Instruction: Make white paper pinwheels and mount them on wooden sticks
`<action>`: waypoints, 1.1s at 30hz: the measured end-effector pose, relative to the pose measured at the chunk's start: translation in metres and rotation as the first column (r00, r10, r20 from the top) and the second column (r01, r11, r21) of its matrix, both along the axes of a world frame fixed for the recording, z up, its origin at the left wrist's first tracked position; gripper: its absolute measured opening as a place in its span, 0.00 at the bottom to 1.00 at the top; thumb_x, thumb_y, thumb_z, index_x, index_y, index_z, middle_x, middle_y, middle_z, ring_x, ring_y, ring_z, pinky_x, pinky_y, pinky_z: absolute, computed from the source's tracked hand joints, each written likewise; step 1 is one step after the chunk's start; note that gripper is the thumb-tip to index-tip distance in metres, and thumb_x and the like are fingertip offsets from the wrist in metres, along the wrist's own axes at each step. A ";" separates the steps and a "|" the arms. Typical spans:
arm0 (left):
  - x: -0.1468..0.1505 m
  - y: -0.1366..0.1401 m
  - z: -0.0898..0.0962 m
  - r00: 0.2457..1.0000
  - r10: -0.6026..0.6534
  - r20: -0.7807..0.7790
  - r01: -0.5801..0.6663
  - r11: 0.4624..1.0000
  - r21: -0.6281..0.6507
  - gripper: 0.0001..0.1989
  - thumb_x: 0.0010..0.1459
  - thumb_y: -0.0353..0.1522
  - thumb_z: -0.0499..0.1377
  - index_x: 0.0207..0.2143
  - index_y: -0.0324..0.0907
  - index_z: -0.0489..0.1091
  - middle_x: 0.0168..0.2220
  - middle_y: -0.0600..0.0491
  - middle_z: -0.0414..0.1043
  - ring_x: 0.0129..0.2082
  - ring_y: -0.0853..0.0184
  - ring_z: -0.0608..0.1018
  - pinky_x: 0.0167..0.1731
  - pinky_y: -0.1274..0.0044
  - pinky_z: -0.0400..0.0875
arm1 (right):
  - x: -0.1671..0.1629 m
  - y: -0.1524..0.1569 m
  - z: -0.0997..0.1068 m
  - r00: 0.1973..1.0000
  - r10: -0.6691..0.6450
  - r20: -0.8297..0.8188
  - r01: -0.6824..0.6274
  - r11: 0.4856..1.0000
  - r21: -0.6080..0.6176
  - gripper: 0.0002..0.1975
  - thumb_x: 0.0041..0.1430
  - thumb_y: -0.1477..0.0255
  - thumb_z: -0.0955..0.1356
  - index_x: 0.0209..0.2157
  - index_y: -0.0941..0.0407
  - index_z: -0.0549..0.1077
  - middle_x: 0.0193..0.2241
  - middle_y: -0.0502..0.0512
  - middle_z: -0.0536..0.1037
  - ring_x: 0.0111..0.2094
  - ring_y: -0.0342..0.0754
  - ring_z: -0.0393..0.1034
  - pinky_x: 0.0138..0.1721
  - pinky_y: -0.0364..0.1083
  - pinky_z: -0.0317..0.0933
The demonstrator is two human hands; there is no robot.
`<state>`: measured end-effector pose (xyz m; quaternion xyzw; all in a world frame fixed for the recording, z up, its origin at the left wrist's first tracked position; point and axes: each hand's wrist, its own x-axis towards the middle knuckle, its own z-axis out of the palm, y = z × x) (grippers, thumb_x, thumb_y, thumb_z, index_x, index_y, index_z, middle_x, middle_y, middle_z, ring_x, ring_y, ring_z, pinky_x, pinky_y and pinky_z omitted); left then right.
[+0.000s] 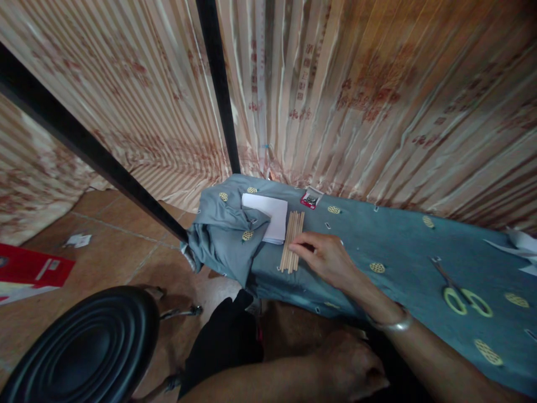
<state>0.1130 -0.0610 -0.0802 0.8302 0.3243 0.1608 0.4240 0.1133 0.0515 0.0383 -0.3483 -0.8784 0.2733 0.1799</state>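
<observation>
Several thin wooden sticks (294, 226) lie side by side in a loose bundle on a grey-green cloth. Over their middle is my right hand (325, 258), thumb and forefinger pinched together on a stick. A silver bangle circles that wrist. My left hand (352, 366) is low in front of my body, its fingers curled closed in shadow; anything inside them is hidden. Just left of the sticks lies folded white paper (274, 215), partly covered by a bunched fold of the cloth. Behind the sticks is a small red-and-clear packet (310, 198) with dark bits in it.
Scissors with yellow-green handles (461, 299) lie on the cloth (356, 235) to the right, and white paper strips (520, 246) at its far right. A black round stool (88, 347) stands at lower left. Dark metal posts (220, 84) rise before the striped curtain (168, 112).
</observation>
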 end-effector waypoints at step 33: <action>-0.005 0.003 0.022 0.992 -0.012 -0.123 0.018 0.999 0.046 0.10 0.62 0.35 0.58 0.40 0.39 0.76 0.38 0.51 0.81 0.39 0.67 0.80 0.40 0.80 0.70 | -0.040 0.035 -0.050 0.791 0.145 0.594 -0.487 0.737 0.468 0.11 0.64 0.81 0.60 0.37 0.62 0.73 0.35 0.64 0.76 0.41 0.55 0.69 0.39 0.49 0.63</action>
